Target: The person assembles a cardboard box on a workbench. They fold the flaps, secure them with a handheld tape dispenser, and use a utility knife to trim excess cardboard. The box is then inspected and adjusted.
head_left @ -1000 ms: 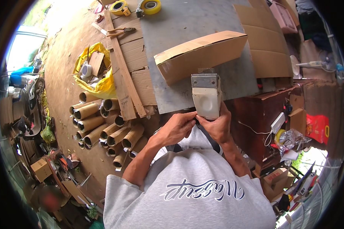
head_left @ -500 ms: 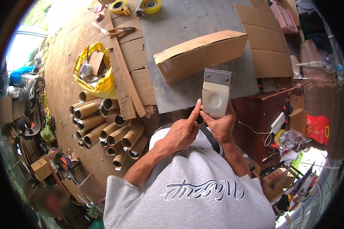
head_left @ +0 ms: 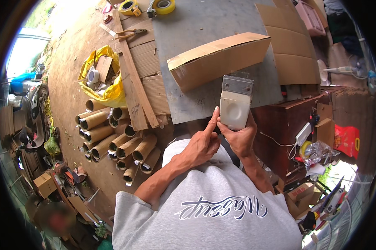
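My right hand (head_left: 243, 137) grips the lower end of a cream-bodied hand tool (head_left: 235, 109), shaped like a hair clipper, with a toothed metal head on top fixed by two screws. Its face is turned up, showing a round hollow. My left hand (head_left: 201, 145) points its index finger alongside the tool's left edge, the other fingers curled with nothing visible in them; whether the fingertip touches the tool I cannot tell. Just beyond the tool, a long closed cardboard box (head_left: 221, 62) lies at a slant on the grey metal-topped table (head_left: 204, 21).
Left of the table stand stacked cardboard tubes (head_left: 100, 133) and a yellow bag of scraps (head_left: 117, 93). Pliers (head_left: 131, 33), a wooden strip (head_left: 133, 79) and tape rolls (head_left: 164, 5) rest along its left and far edge. Flat cardboard (head_left: 290, 54) covers the right side.
Both hands and the tool stay nearly in place, with only a slight shift. The right hand keeps its grip and the left index finger stays pointed.
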{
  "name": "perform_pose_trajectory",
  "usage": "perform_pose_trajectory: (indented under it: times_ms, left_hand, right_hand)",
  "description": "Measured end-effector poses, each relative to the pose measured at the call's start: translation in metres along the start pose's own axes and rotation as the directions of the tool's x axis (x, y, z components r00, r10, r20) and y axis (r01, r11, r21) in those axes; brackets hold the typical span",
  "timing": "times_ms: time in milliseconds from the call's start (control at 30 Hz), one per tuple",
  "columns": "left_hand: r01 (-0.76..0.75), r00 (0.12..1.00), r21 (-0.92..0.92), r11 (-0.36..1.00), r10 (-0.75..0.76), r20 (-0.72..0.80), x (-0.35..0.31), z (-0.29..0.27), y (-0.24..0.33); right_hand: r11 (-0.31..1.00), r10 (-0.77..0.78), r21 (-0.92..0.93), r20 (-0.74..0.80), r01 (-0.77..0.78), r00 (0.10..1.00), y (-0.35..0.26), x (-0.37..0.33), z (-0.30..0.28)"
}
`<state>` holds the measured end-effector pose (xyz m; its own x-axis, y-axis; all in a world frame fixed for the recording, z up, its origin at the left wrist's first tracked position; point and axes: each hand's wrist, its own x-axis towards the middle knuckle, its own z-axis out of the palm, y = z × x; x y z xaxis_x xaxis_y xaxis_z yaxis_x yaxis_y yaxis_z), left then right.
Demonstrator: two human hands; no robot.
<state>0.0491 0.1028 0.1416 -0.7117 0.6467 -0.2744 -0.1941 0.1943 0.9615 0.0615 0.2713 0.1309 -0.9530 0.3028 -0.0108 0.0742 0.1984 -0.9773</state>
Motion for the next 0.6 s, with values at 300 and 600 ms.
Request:
perform_pose_trajectory:
  times_ms: [300,600]
  left_hand:
    - [0.092,0.996,-0.176,0.980,-0.092,0.009,0.006,0.005,-0.001]
    - [0.066,0.996,-0.642,0.764,-0.087,-0.001,0.015,0.014,-0.021]
  right_hand:
    - [1.000,-0.010,-0.012,-0.005,0.010,1.000,-0.001,0.007,-0.001]
    - [1.000,-0.020,0.014,-0.026,0.020,0.999,-0.005,-0.008,0.015]
